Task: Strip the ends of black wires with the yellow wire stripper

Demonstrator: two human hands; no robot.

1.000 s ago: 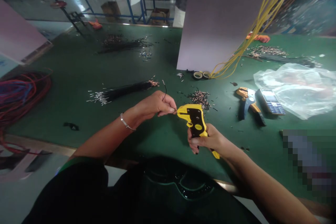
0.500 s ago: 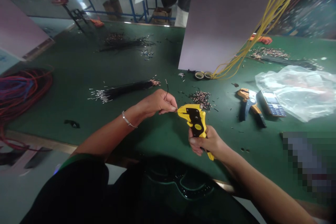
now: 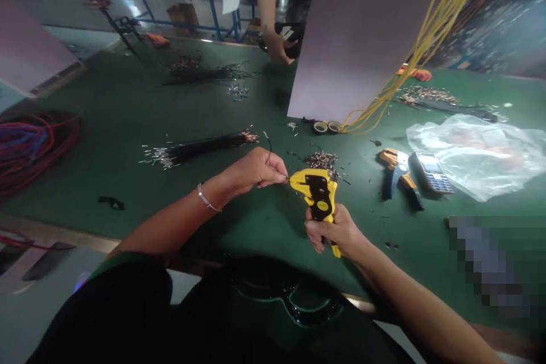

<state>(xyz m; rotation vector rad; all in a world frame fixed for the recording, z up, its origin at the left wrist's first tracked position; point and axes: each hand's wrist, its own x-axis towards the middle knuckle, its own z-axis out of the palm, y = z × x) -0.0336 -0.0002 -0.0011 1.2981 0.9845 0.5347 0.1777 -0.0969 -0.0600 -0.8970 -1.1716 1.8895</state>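
Between the thumb and fingers of my left hand [image 3: 263, 168] a short black wire [image 3: 269, 148] is pinched, its tail curving up behind the knuckles. The wire's other end is at the nose of a yellow and black wire stripper [image 3: 316, 193]. Around the stripper's handles my right hand [image 3: 330, 230] is wrapped. Just beyond the tool lies a pile of small cut-off bits [image 3: 322, 162]. To the left of it, a bundle of black wires [image 3: 200, 148] with bared ends rests on the green table [image 3: 140, 96].
At right lie a second stripper [image 3: 401, 173], a keypad phone [image 3: 433, 172] and a clear plastic bag [image 3: 482, 153]. Tape rolls [image 3: 326, 127] sit beneath a pale panel [image 3: 358, 34] with yellow wires [image 3: 426, 57]. Red and blue cable coils [image 3: 38, 145] are at left. Another person's hand [image 3: 279, 48] is across the table.
The other person's hand has come down to the table's far edge. My hands keep nearly the same pose, with the stripper's nose slightly farther right. The view has shifted a little.
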